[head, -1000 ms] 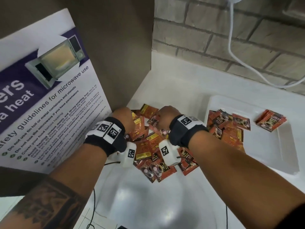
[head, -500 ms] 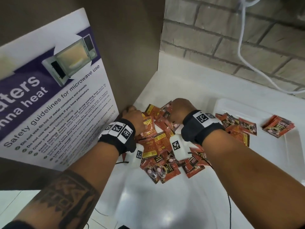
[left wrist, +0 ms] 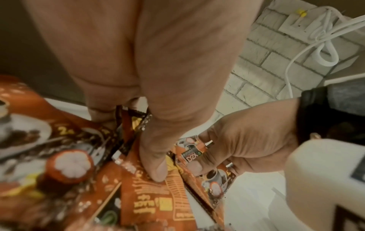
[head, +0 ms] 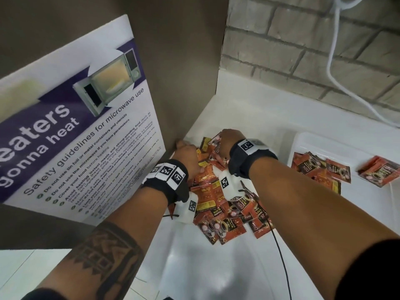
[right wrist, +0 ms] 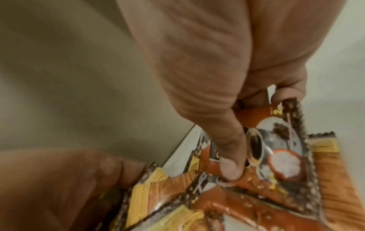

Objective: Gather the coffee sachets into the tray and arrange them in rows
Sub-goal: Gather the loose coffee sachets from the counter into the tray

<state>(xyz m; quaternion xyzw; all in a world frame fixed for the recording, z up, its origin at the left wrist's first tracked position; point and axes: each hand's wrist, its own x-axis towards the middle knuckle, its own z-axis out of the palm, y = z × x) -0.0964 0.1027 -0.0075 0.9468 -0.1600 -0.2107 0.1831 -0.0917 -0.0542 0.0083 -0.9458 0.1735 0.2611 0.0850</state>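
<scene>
White brick wall [head: 303, 50] backs a glossy white bench [head: 205, 267], with a white cable [head: 337, 68] looping down the bricks; a brown panel stands at the left and carries a microwave safety poster [head: 75, 137]. On the bench, close to the corner by the panel, lies a loose heap of orange coffee sachets [head: 216, 204], overlapping at all angles; both hands are sunk into its far end. The left hand [head: 187, 152] reaches to the panel's foot, its grip curled onto sachets, the thumb [left wrist: 156, 164] pressing one down while the fingers hook behind another's edge; the right hand [head: 229, 141], just beside it, pinches a sachet [right wrist: 280, 148] between thumb and fingers, its printed cup facing the wrist camera. Both wrists wear black bands with white marker blocks. To the right, apart from the heap, sits a white tray [head: 307, 141]; a small overlapping cluster of sachets lies at its near left, and a short neat stack [head: 378, 174] rests further right.
</scene>
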